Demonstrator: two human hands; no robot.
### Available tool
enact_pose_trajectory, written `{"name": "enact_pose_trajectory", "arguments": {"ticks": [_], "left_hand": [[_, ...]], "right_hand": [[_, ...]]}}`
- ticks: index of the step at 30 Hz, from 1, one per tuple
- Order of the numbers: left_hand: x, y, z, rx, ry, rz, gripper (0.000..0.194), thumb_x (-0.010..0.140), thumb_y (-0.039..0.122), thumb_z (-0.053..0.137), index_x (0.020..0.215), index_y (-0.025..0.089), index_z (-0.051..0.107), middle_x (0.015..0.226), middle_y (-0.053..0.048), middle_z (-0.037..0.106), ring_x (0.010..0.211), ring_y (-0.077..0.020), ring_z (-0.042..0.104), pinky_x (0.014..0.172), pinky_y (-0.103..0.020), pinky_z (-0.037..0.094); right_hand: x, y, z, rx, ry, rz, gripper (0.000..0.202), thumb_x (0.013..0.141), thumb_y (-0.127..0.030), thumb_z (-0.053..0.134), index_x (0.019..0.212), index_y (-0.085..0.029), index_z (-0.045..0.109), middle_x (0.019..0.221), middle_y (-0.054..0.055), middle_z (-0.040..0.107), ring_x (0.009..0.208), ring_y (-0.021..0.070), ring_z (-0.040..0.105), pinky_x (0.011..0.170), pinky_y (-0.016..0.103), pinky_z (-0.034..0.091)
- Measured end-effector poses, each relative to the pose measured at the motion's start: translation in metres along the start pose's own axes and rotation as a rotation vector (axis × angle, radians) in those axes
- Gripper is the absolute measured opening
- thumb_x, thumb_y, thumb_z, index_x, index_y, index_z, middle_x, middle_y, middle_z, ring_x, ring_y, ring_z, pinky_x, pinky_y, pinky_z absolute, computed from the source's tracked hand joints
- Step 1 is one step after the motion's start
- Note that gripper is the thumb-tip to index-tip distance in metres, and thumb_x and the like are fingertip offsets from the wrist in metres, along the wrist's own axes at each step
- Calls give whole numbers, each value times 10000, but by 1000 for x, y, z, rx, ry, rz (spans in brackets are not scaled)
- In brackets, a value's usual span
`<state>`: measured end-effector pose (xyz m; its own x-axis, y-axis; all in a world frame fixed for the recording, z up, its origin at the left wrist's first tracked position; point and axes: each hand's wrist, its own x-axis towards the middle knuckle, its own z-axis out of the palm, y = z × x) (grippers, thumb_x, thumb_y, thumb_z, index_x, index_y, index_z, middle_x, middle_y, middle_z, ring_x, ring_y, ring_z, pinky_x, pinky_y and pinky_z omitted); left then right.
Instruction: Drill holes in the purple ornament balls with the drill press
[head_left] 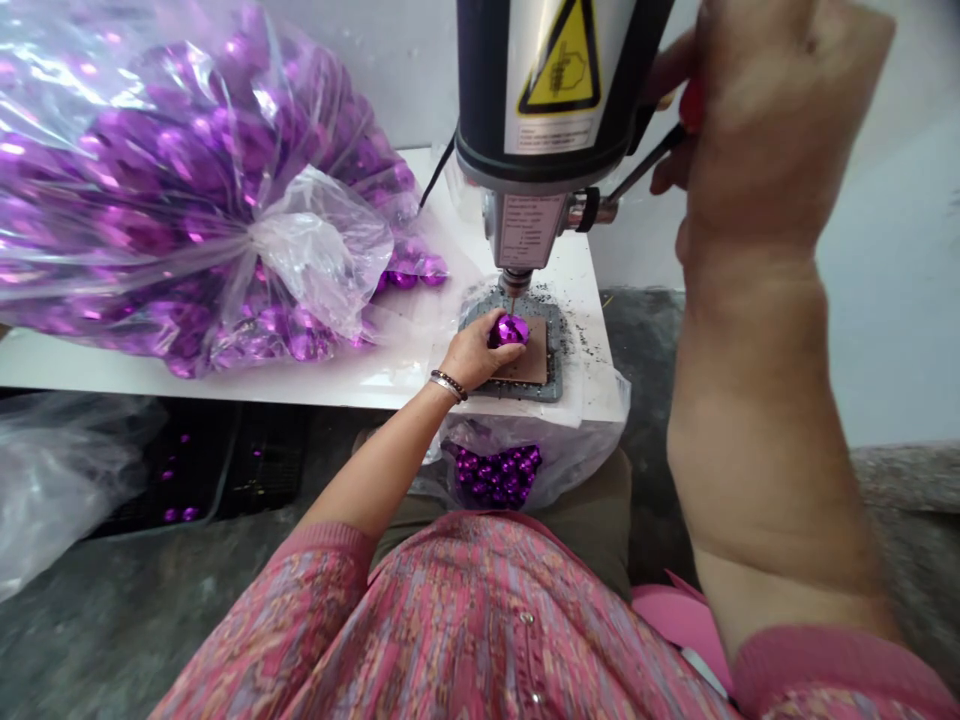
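Holding a shiny purple ball (pixel 516 328) between thumb and fingers, the left hand (pixel 474 355) has it on a brown board (pixel 537 352), right below the drill bit (pixel 514 303). Up and well to the right of that hand, the right hand (pixel 754 120) has its fingers curled round the lever (pixel 646 166) of the drill press (pixel 481 110); grip partly hidden by the hand itself. Step in hand looks like drilling the ball; can't tell if the tip touches it. Next move seems to call for a firm left hold, fingertips clear of the bit, and an even pull on the lever. Dark shavings (pixel 574 335) right of the left hand, on the white table (pixel 337 387). Big clear bag (pixel 322 250) of purple balls to its left, smaller open sack (pixel 574 458) with more balls nearer the body
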<state>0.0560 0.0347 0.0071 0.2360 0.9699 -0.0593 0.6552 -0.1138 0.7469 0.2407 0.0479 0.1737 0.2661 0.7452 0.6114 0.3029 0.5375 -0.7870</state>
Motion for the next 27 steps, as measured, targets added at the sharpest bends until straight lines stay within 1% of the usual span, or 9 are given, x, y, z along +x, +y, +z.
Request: {"name": "enact_pose_trajectory", "arguments": {"ticks": [2,4,6,11,14,17,19,24,27], "left_hand": [[-1,1,0,-6,4,-1,582,834,269,805,1392,156,682,1197,-63,774,1056,-226,698,948,-306,539],[-1,1,0,-19,2,-1,594,833,255,801,1403,146,676,1201,-59,773,1058,-218,692,952,-294,530],[-1,1,0,-32,-13,1,588,836,253,793,1402,144,675,1163,-45,777,1024,-205,688,930,-281,525],[0,-1,-1,-35,-34,11,551,847,271,784,1376,151,690,1093,-24,777,958,-185,677,878,-260,515],[1,-4,0,-38,-33,7,614,846,290,790,1431,155,660,1123,-33,777,958,-184,679,899,-263,524],[3,-7,1,-38,-23,4,677,835,303,809,1472,156,633,1187,-58,774,988,-194,688,933,-279,538],[4,-9,2,-35,-17,9,670,824,304,823,1456,164,649,1201,-59,772,1000,-201,692,943,-288,542],[5,-12,4,-66,0,42,599,818,300,829,1391,187,693,1139,-30,780,970,-202,686,920,-289,544],[4,-12,5,-79,0,42,569,816,295,834,1363,193,711,1079,-13,778,927,-193,677,891,-280,543]], "right_hand": [[-26,-2,-2,-120,79,-43,359,963,-281,443,706,-72,582,693,-21,592,556,-69,428,573,104,328],[-52,0,-5,-196,75,-85,293,926,-189,455,802,-85,699,749,-11,642,613,-57,463,630,136,349],[-71,6,-8,-228,58,-106,326,882,-125,448,935,-123,769,807,-22,664,667,-63,469,697,127,381],[-91,33,-8,-279,128,-227,491,855,-128,449,1257,-192,723,810,-52,630,648,-62,384,759,108,452],[-93,43,-5,-297,177,-296,482,873,-156,441,1273,-176,708,890,-31,669,665,-53,419,758,119,474],[-96,48,-2,-300,194,-295,456,903,-205,441,1276,-161,699,933,-6,679,678,-39,438,758,142,482],[-101,52,0,-292,210,-264,446,930,-266,431,1271,-160,699,937,12,675,694,-20,463,777,175,497],[-121,75,5,-268,231,-215,413,956,-395,442,1196,-238,738,869,12,659,758,36,571,845,254,559],[-118,74,8,-242,289,-214,442,968,-420,402,1133,-202,749,851,20,656,767,47,606,825,263,560]]}}
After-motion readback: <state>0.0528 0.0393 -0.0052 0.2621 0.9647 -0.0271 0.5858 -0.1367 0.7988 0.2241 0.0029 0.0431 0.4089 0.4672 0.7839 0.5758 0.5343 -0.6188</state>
